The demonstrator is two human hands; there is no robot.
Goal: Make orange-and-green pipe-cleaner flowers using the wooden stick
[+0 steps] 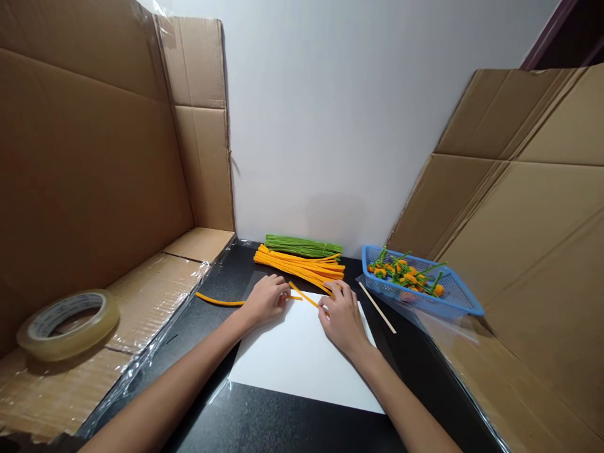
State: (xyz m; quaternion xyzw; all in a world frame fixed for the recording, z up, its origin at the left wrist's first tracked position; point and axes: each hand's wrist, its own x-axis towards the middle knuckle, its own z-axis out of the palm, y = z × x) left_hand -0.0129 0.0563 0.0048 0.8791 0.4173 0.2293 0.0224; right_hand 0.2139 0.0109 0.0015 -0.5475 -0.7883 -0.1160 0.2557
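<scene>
A white paper sheet (302, 358) lies near the desk's (226, 415) near edge. Above it, the left hand (265, 301) closes on an orange pipe cleaner (219, 302), and the right hand (342, 318) pinches another orange pipe cleaner (304, 295). An orange bundle (299, 267) and a green bundle (302, 246) lie toward the far edge, and a blue basket (425, 308) sits at the far right corner.

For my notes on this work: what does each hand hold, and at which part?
The left hand grips an orange pipe cleaner along its length; the right hand pinches the end of another orange piece, it seems.

We get bright, even light; soft shadows under left hand (265, 300) and right hand (343, 318); wide-angle bowing along tan corrugated cardboard panel (85, 157).
</scene>
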